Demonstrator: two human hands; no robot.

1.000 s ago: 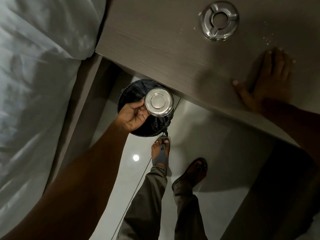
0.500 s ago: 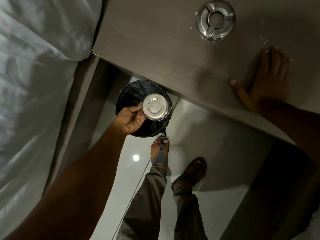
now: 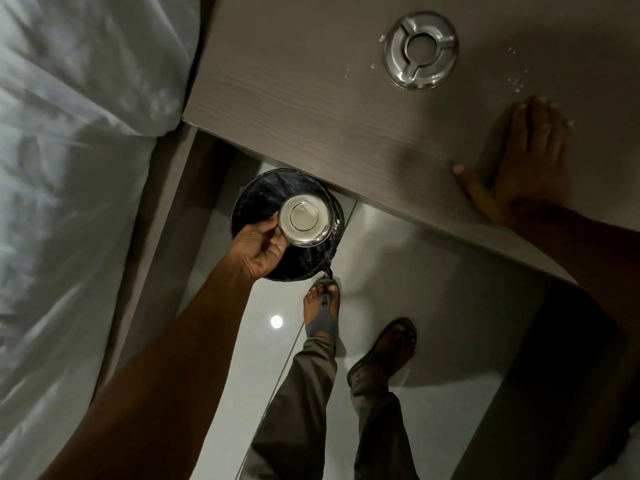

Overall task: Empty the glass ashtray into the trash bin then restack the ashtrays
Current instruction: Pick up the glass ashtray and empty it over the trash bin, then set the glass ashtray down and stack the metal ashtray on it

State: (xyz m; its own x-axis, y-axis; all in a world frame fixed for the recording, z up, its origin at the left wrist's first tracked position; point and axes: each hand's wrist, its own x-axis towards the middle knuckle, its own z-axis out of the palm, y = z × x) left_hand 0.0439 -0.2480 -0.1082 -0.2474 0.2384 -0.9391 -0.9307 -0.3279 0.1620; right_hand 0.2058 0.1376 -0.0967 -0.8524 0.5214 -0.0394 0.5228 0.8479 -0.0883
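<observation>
at 6 o'clock, nearest: olive trouser legs [image 3: 311,410] and two sandalled feet on a glossy white tiled floor [image 3: 433,306], the left foot [image 3: 321,306] just short of the bin. from 7 o'clock, reaching up toward centre: left hand [image 3: 259,247], fingers and thumb pinched on the rim of a round metal ashtray bowl [image 3: 304,219], turned bottom-up and held directly over the trash bin [image 3: 256,199]. black liner in that bin, round mouth showing, its far edge tucked under the desk edge. along the 9 o'clock side: white bedding [image 3: 76,168] and the bed's wood-toned side panel. at 3 o'clock: right hand [image 3: 519,161] pressed flat on the desk [image 3: 294,81], fingers spread, holding nothing, thumb near the front edge. farthest, at 1 o'clock: ring-shaped metal ashtray top [image 3: 420,50] with three grooves and a central hole, lying flat on the desk, well apart from the right hand. small pale specks scattered on the desk beside it. cannot tell whether anything is falling from the upturned bowl.
</observation>
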